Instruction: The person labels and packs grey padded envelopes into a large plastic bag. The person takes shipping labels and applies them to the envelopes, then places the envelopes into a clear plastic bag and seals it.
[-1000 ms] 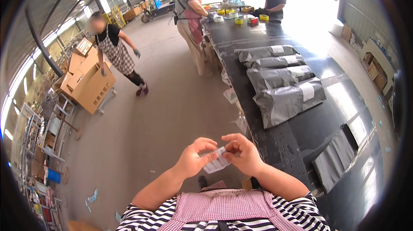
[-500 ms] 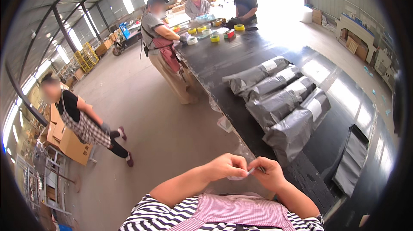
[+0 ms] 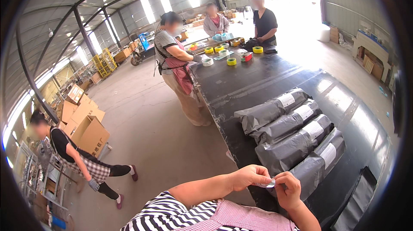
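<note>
Both my hands meet over the near edge of the black table (image 3: 262, 89), pinching one small thin whitish piece (image 3: 267, 183), perhaps a label or its backing. My left hand (image 3: 251, 177) grips it between thumb and fingertips from the left. From the right, the thumb and bent fingers of my right hand (image 3: 287, 189) close on its other end. Just beyond the hands lies the nearest dark grey plastic parcel (image 3: 316, 162), with a white label on top. Several more such parcels (image 3: 297, 143) lie in a row behind it.
Flat black plastic bags (image 3: 357, 203) lie at the table's right. Tape rolls (image 3: 231, 61) stand at the far end, where a person in an apron (image 3: 174, 59) and two others work. At left another person (image 3: 73, 158) walks by cardboard boxes (image 3: 92, 134).
My view has swung, so the table and parcels sit lower and farther right. My hands still pinch the small piece. The person at left has stepped closer, leaning forward.
</note>
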Motion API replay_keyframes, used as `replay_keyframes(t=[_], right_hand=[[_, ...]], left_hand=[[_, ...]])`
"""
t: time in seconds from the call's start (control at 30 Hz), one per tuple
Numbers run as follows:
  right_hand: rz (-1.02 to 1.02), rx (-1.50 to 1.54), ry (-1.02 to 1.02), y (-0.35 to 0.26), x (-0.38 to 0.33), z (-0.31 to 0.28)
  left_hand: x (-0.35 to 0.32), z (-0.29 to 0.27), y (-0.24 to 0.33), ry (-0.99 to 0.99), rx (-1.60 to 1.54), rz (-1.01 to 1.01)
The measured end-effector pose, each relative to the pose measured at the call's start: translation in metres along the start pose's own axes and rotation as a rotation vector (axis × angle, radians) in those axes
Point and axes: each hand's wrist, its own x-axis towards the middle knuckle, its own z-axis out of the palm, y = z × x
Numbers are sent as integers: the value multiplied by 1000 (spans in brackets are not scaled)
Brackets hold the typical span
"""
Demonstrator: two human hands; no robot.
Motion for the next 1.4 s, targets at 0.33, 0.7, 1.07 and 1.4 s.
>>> replay_keyframes(t=[0.33,0.7,1.07,1.4], right_hand=[[130,-206,33,13,5,-34],[151,-370,136,5,-10,-76],[469,250,883,181,-14,-223],[616,265,771,243,-12,-246]], left_hand=[[79,-5,18,-41,161,-72],[181,-13,10,-247,237,-179],[260,42,4,-1020,1100,561],[279,34,-33,-926,1342,625]])
